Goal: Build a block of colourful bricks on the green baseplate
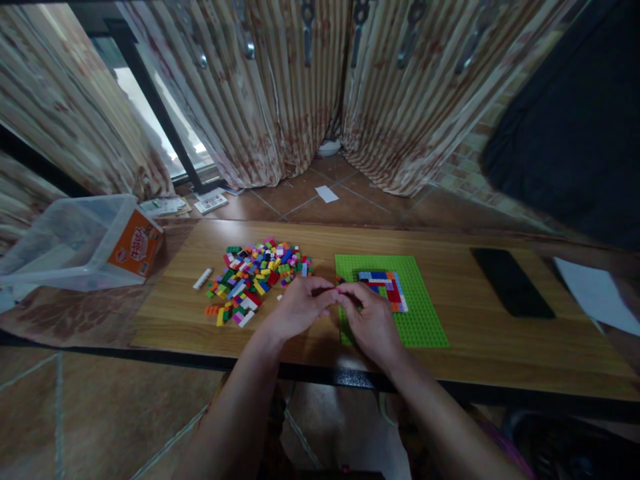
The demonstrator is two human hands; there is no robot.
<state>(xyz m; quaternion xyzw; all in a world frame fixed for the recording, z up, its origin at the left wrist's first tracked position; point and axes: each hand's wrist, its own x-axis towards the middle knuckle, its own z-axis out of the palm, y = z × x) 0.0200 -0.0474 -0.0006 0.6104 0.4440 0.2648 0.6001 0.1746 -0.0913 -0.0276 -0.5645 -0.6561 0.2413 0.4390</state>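
Note:
My left hand point(300, 308) and my right hand point(373, 320) meet fingertip to fingertip above the table, between the brick pile and the baseplate. Both are closed in a pinch on a small pink toy brick point(339, 291), mostly hidden by the fingers. The green studded baseplate point(423, 300) lies partly under my right hand. On it stands a block of joined bricks point(395, 287) in white, blue, red and orange, its near left part covered by that hand. Left of my left hand spreads a loose pile of coloured bricks point(260, 277).
A white stick-like piece point(203, 279) lies left of the pile. A clear plastic bin point(75, 240) with an orange label stands at the far left. On the right are a black phone-like slab point(513, 282) and white paper point(600, 293). The wooden table's point(460, 370) dark front edge runs below my forearms.

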